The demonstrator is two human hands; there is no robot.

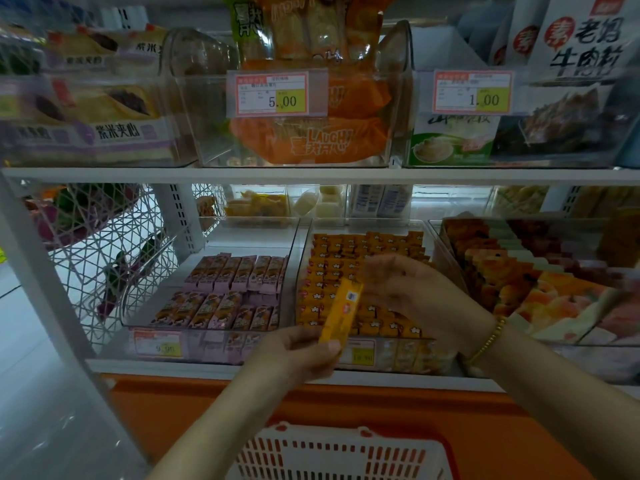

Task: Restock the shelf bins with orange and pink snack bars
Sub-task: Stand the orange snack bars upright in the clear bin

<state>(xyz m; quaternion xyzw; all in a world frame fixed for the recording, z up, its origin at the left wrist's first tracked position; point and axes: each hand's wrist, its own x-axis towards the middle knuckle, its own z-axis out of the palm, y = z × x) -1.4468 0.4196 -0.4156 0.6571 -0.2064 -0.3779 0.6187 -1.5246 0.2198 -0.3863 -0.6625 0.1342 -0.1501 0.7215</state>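
My left hand (pixel 304 351) grips the lower end of an orange snack bar (pixel 341 311), held tilted over the front of the clear bin (pixel 388 355) filled with rows of orange bars (pixel 349 258). My right hand (pixel 401 285) hovers palm-up over that bin, fingers apart, just right of the bar's upper end; whether it touches the bar is unclear. To the left, a second clear bin (pixel 166 341) holds pink snack bars (pixel 239 271) in two rows, with bare floor at its back.
A red and white shopping basket (pixel 339 452) sits below my arms. A bin of orange and pink packs (pixel 540 282) stands at the right. A white wire basket (pixel 100 244) hangs at the left. The upper shelf (pixel 311 174) carries chip bags and price tags.
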